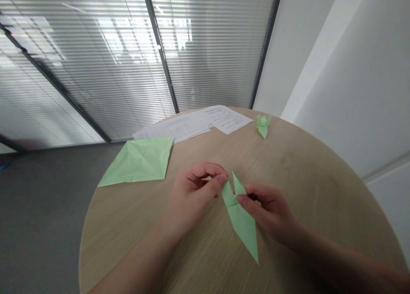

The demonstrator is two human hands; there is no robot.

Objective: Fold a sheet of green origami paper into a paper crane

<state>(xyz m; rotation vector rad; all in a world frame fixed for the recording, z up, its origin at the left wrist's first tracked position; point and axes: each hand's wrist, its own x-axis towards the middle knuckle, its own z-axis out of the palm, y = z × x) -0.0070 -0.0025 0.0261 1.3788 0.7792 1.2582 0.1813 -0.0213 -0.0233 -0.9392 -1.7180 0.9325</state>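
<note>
A piece of folded green origami paper [244,225] is held between both hands above the table. It is long and pointed at the lower end, with two narrow points at the upper end. My left hand [199,191] pinches the tip of the left upper point between thumb and fingers. On the other side, my right hand [269,206] grips the paper's right edge near the middle, thumb on top and fingers behind. Those fingers partly hide the right side of the paper.
On the round wooden table [134,238], a creased green sheet [141,161] lies at the left edge. Printed white papers [229,119] overlap at the back. A small folded green paper figure [263,125] stands at the back right. Blinds and a white wall rise behind.
</note>
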